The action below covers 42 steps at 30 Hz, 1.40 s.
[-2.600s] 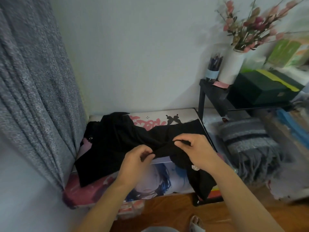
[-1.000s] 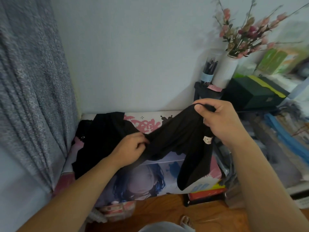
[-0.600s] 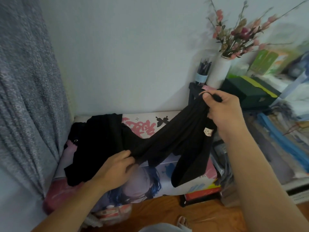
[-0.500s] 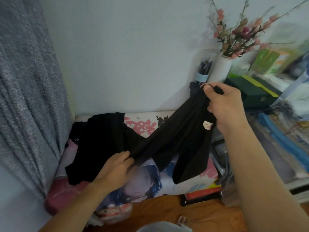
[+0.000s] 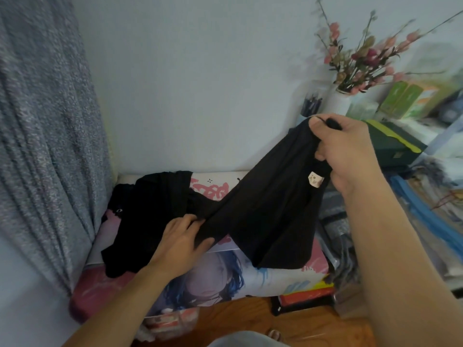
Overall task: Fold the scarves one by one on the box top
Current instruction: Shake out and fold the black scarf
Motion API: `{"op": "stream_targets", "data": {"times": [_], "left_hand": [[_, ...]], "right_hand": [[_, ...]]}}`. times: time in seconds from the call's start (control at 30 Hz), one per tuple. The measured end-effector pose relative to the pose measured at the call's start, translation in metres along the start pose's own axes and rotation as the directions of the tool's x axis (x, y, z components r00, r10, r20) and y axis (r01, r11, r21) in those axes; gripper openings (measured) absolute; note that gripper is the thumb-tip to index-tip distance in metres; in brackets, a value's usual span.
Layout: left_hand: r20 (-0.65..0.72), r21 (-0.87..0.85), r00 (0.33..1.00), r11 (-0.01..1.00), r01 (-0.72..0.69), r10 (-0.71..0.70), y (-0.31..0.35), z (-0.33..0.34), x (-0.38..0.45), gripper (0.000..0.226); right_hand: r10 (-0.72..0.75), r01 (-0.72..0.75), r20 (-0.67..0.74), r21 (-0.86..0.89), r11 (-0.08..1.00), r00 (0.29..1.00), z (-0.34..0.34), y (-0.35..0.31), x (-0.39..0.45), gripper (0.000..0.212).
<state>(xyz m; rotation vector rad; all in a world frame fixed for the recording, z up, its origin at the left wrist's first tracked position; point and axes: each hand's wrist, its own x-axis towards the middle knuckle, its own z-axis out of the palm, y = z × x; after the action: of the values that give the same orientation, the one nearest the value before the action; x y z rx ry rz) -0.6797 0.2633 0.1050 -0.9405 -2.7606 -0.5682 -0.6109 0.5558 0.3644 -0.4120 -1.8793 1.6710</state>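
Head view. Black scarf stretched between both hands, partly lifted off the box top. Right hand raised, fingers curled round one bunched end near the wall; a loose flap hangs below it with a small pale label (print unreadable). Left hand low, fingers and thumb pinching the scarf's gathered middle just above the box top. The remaining length lies crumpled on the left part of the box top, beside a grey curtain. Box top bears a printed illustration. White vase of pink flowers behind the right hand. Wooden floor below.
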Motion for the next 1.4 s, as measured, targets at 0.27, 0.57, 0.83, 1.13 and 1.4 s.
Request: {"op": "stream_targets", "data": {"times": [0.27, 0.57, 0.83, 1.13, 1.4], "left_hand": [[0.093, -0.275, 0.989, 0.952, 0.135, -0.114, 0.019, 0.004, 0.030, 0.040], [0.317, -0.370, 0.947, 0.913, 0.173, -0.051, -0.007, 0.005, -0.009, 0.019], [0.198, -0.397, 0.942, 0.856, 0.331, -0.272, -0.031, 0.019, -0.040, 0.022], [0.511, -0.084, 0.707, 0.789, 0.608, -0.490, -0.099, 0.016, -0.130, 0.029], [0.294, -0.092, 0.779, 0.795, 0.599, -0.553, -0.099, -0.112, 0.035, 0.014]], "right_hand": [[-0.032, 0.033, 0.040, -0.013, 0.999, 0.999, -0.004, -0.004, -0.004, 0.014], [-0.042, 0.036, -0.178, -0.037, 0.999, 0.983, -0.028, 0.020, 0.013, 0.019], [-0.127, 0.077, -0.259, -0.194, 0.978, 0.957, -0.032, 0.053, 0.033, 0.014], [0.689, -0.062, 0.299, -0.893, 0.447, 0.660, -0.083, 0.224, -0.025, 0.013], [0.413, 0.014, 0.181, -0.926, 0.376, 0.893, -0.058, 0.172, 0.060, 0.020]]}}
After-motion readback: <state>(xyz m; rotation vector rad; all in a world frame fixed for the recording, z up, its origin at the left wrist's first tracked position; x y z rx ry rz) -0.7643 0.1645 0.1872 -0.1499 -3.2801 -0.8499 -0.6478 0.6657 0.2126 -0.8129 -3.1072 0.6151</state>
